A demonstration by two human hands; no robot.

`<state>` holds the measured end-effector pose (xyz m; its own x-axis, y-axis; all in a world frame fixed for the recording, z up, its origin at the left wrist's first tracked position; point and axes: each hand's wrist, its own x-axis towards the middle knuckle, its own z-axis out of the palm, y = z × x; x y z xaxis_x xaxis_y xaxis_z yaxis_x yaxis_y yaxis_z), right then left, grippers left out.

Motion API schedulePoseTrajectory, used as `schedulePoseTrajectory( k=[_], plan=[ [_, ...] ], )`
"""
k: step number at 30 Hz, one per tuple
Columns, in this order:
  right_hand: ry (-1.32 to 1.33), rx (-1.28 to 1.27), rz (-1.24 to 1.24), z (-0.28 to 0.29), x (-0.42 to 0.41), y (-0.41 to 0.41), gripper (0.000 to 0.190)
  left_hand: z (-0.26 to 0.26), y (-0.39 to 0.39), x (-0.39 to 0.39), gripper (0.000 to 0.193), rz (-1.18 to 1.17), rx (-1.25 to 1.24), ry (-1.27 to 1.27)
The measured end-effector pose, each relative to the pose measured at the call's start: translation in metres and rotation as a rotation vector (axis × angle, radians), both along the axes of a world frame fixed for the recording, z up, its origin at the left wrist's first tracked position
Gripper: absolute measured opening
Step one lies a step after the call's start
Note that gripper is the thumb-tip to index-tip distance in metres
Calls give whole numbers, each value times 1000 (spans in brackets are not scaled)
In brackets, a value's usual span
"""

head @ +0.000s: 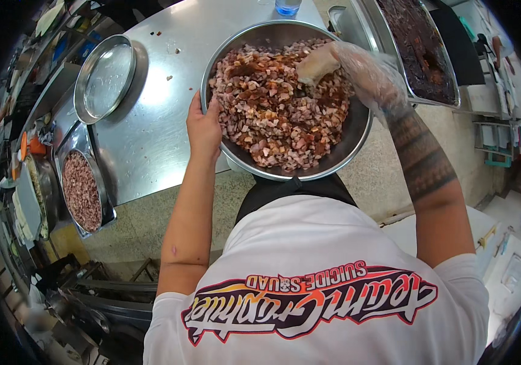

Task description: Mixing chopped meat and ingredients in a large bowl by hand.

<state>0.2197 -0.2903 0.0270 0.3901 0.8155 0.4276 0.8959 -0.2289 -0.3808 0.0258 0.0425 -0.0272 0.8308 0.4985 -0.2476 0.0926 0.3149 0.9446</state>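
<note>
A large stainless steel bowl [351,150] sits in front of me, at the near edge of the steel table. It holds a heap of diced pinkish meat [269,118], streaked with a reddish-brown sauce or seasoning. My left hand [204,123] grips the bowl's left rim, thumb on the inside and fingers around the outside. My right hand [326,64], in a clear plastic glove, reaches over the right rim into the meat. Its fingertips are sunk in the pieces, so their grip is hidden.
Left on the steel table [160,132] stands a round metal pan [105,84]. Nearer is an oval-looking pan of minced meat [80,191]. A tray of dark food [418,50] is at upper right, a blue-bottomed container [287,7] at the back. People show at both sides.
</note>
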Motion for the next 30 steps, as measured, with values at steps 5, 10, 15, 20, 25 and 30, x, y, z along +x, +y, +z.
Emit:
schedulePoseTrajectory(
  k=[5,10,15,20,25,30],
  plan=[
    [113,-128,-61,-42,51,25,46,9,6,21,41,-105,22,59],
    [235,-286,-121,-68,29,42,45,10,4,16,40,-18,91,87],
    [344,-458,-252,-86,34,38,44,5,-3,22,39,9,50,62],
    [768,-24,-19,15,-52,82,27,2,2,10,39,38,-23,33],
    [119,-208,-73,40,-123,99,36,-2,1,14,40,21,19,8],
    [207,-824,60,42,-126,123,41,-7,13,13,37,-15,-24,31]
  ],
)
